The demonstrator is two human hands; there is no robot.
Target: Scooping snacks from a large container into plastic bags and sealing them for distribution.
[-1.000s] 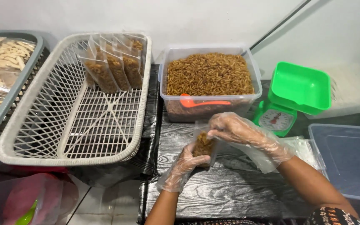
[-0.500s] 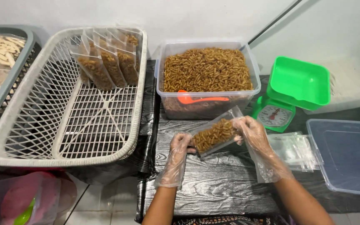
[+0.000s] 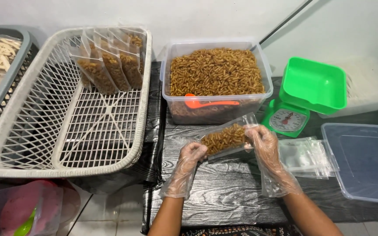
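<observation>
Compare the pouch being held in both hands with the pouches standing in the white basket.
The held pouch lies tilted on its side above the dark table, gripped at its ends by the left hand and right hand; the basket pouches stand upright, leaning in a row at the far end of the white basket. The held one is single; the basket holds several. All are clear plastic pouches filled with the same brown snack pieces.

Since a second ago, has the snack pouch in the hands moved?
Yes. The snack pouch went from upright to lying tilted, nearer the clear tub, between left hand and right hand.
</observation>
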